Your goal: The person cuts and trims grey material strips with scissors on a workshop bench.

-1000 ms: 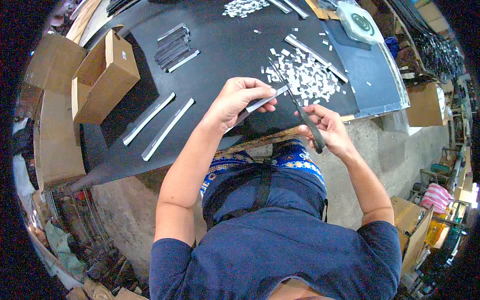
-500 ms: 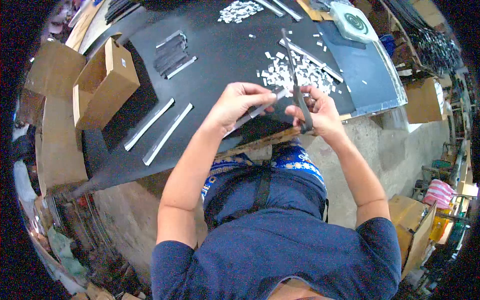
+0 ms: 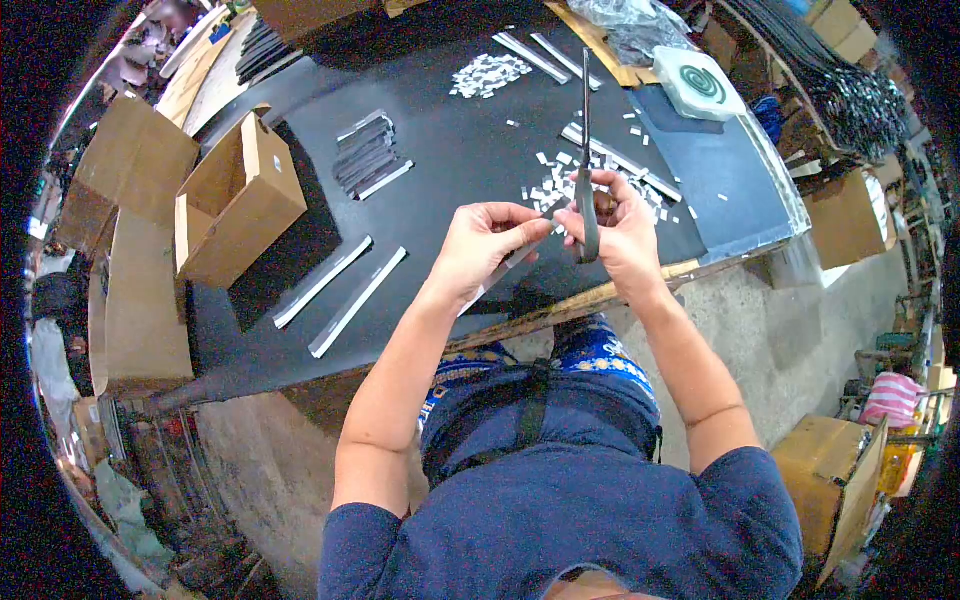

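Pinched between the thumb and fingers of my left hand [image 3: 490, 245] is a narrow grey-white strip [image 3: 487, 292]. One end trails back toward the table edge, and the other reaches the scissors. My right hand [image 3: 628, 240] grips a pair of dark scissors [image 3: 586, 130], whose long blades point away from me. The fingertips of both hands are close together at the strip's end. Just beyond them lies a scattered pile of small white cut pieces [image 3: 548, 180], partly hidden by the scissors and right hand. A longer strip [image 3: 640, 170] rests across that pile.
Two white strips [image 3: 358, 302] lie left of my hands, below a bundle of dark strips [image 3: 372, 155]. An open cardboard box [image 3: 250, 205] stands at the left. Farther back are a second white pile [image 3: 490, 75] and a plastic container with a green coil [image 3: 700, 85].
My view has shifted, so the table sits lower in it. The scissors now stand more upright, and my right fingertips have come closer to the left hand and the strip's end.
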{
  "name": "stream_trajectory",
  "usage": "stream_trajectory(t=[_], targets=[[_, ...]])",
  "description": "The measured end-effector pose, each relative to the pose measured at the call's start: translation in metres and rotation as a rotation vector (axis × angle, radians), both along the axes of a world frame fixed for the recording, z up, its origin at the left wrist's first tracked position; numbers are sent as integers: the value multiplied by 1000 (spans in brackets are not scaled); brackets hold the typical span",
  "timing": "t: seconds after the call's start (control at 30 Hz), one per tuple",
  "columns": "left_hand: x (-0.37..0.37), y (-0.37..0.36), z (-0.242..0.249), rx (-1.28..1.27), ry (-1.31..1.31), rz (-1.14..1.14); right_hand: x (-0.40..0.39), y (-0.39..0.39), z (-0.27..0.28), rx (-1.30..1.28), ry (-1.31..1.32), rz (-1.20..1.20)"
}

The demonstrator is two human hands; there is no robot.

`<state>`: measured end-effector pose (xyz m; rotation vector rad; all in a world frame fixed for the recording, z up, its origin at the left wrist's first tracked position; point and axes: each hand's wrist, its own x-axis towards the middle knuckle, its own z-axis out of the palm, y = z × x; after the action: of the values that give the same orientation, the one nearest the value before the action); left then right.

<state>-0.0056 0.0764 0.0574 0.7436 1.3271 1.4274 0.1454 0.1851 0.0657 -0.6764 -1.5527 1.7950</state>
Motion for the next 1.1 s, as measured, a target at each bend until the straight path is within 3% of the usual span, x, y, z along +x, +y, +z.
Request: stream_trajectory(t=[0.13,0.23,0.4,0.67,0.97,1.1], targets=[[8,1,3,71,-20,64,-2,6,6,11,19,25],[9,-4,0,157,209,114,-1,19,13,-7,-4,96],[2,-12,-2,281,183,-12,-1,21,26,-7,-31,114],[-5,-20,9,125,297,-64,0,27,27,30,-50,132],[-11,-29,12,183,321,-191,1,36,26,34,-83,192],[-13,-31,14,198,207,-246,-1,41,21,38,-115,240]])
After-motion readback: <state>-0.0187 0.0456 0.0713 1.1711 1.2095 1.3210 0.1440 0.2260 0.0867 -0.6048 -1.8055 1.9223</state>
